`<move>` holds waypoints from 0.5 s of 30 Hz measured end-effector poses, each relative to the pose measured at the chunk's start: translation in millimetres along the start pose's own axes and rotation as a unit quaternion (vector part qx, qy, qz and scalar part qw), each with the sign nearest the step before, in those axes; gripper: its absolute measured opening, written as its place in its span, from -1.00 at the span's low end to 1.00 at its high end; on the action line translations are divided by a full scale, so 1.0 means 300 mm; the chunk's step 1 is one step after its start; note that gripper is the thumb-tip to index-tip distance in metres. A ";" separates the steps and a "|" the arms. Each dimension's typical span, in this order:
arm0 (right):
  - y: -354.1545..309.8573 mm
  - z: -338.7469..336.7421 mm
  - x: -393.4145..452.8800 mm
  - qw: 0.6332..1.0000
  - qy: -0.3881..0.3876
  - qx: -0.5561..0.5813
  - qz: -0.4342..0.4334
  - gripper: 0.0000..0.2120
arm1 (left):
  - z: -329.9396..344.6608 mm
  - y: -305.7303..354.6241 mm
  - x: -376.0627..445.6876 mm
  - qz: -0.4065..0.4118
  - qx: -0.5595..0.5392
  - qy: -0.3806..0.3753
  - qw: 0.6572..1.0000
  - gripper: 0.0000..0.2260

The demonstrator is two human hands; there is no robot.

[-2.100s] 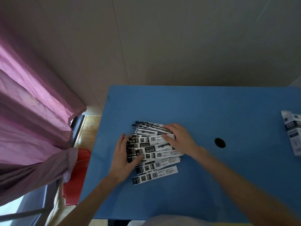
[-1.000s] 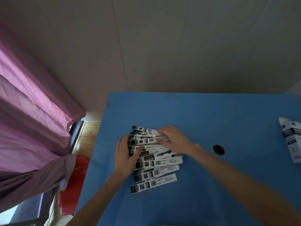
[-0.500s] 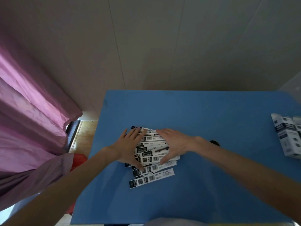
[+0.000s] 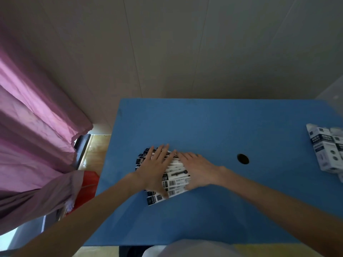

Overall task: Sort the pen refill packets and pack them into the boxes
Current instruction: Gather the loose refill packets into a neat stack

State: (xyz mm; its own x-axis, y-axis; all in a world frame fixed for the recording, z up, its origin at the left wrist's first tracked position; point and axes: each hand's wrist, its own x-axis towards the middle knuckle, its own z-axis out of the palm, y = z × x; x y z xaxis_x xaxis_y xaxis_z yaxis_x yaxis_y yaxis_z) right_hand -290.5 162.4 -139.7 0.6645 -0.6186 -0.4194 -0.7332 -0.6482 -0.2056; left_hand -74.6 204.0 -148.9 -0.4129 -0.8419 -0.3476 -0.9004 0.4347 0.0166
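Both hands lie flat on the packets (image 4: 173, 179) — a fanned, overlapping pile of black-and-white strips left of centre on the blue table (image 4: 213, 127). Left hand (image 4: 155, 170): fingers straight and spread, palm down over the pile's left half, thumb pointing toward the near edge of the pile. Right hand (image 4: 197, 168): fingers straight, angled left, covering the right half; its fingertips meet the left hand's at the far side of the pile. Neither hand curls round anything — just pressing down.

A few packet ends stick out past the left hand on the left, and one strip pokes out at the near side. Print on them is too small to read.

Boxes (image 4: 327, 149) — white with dark labels, lying at the table's right edge, well apart from the pile, partly cut off by the frame. Round hole (image 4: 243, 158) in the tabletop between pile and boxes.

Pink curtain (image 4: 37, 127) hangs on the left, something red (image 4: 87, 188) on the floor beside the table.
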 end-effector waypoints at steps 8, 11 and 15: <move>0.075 -0.006 0.033 0.995 0.054 0.074 0.027 -0.05 | -0.059 -0.053 0.095 0.001 -0.033 0.035 0.999 -0.06; 0.091 0.015 0.018 0.989 0.078 0.122 0.033 0.05 | -0.074 -0.045 0.118 -0.002 -0.052 0.012 0.999 -0.18; 0.115 0.051 -0.076 0.943 0.146 0.287 0.086 0.11 | -0.088 -0.045 0.135 0.004 -0.053 0.015 0.998 -0.23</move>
State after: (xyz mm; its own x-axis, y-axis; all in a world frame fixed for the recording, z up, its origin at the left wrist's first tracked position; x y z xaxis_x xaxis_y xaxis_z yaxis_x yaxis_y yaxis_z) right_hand -333.2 161.0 -150.9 0.4786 -0.8427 -0.2465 -0.7353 -0.2313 -0.6370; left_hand -82.7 155.6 -138.3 -0.4232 -0.8485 -0.3179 -0.9056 0.4072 0.1188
